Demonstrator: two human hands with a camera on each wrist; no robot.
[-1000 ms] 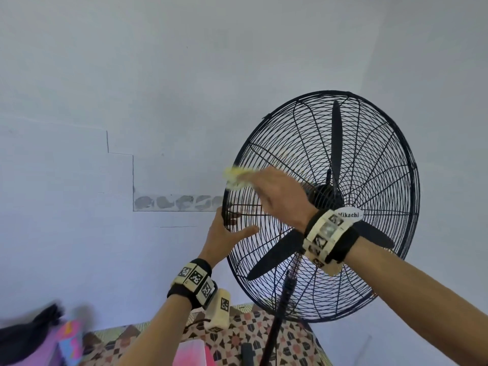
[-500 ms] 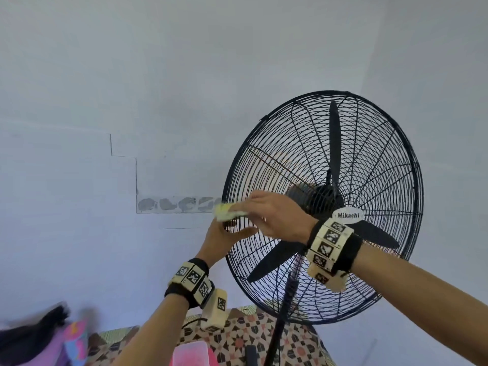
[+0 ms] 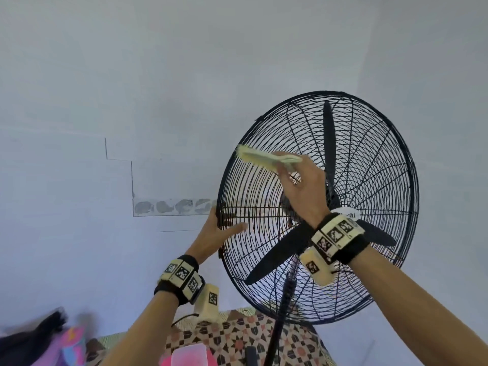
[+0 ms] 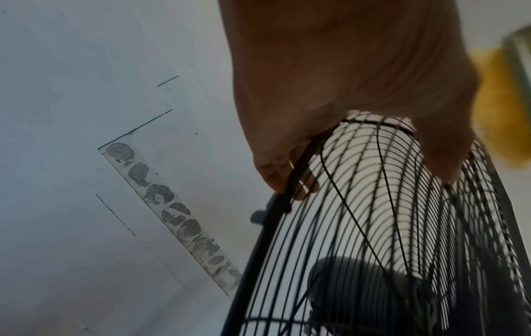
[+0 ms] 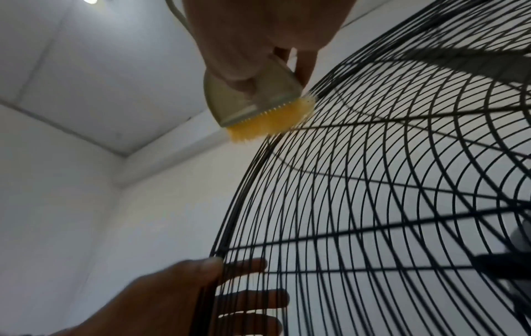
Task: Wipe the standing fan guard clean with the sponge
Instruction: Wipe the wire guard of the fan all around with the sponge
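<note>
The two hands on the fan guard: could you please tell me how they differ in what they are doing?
The right hand grips the yellow sponge; the left hand holds no tool. The right hand works the upper left of the fan guard; the left hand sits lower, at the rim, fingers behind the wires and thumb in front. Both wear marker wristbands.

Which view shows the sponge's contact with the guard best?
Right wrist: the sponge shows close and sharp, its yellow face on the guard rim wires. Head shows the sponge edge-on by the right hand; left wrist catches only a blurred yellow corner.
</note>
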